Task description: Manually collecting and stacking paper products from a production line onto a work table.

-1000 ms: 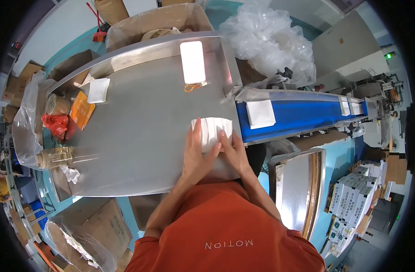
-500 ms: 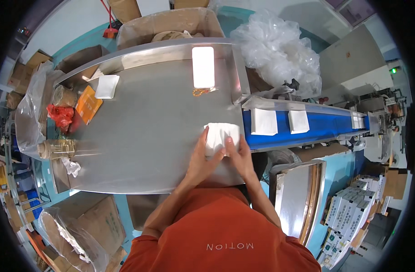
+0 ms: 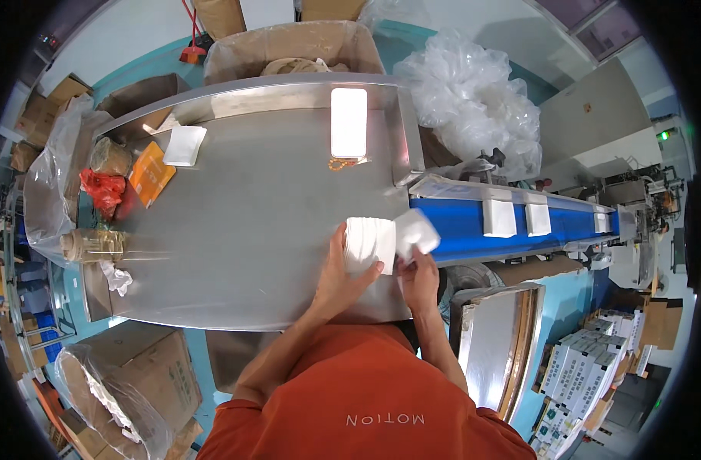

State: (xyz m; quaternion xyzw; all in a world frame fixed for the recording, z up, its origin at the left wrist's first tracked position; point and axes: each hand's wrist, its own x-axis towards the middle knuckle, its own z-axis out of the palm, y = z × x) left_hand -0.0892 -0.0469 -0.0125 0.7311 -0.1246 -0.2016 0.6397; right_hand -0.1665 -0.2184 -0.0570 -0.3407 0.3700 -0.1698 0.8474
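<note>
At the right end of the steel table, my left hand (image 3: 339, 270) grips a stack of folded white napkins (image 3: 370, 239), thumb along its near edge and fingers at its left side. Just right of it, my right hand (image 3: 421, 280) pinches a smaller folded white napkin (image 3: 416, 230). This one is tilted and slightly blurred, near the close end of the blue conveyor belt (image 3: 461, 228). Farther along the belt stand two white folded bundles, one nearer (image 3: 499, 218) and one beyond it (image 3: 537, 219). A third white bundle (image 3: 602, 222) is near the belt's far end.
On the steel table (image 3: 251, 199) lie a white phone-shaped slab (image 3: 349, 123), an orange packet (image 3: 151, 175), a white folded piece (image 3: 185, 146), a red plastic bag (image 3: 103, 192) and a clear jar (image 3: 94, 245). Raised metal rims border it. Clear plastic bags (image 3: 473, 100) heap up behind the belt.
My right hand has left the stack and moved right with a folded napkin. My left hand keeps the stack. The two nearer bundles on the belt now appear farther right.
</note>
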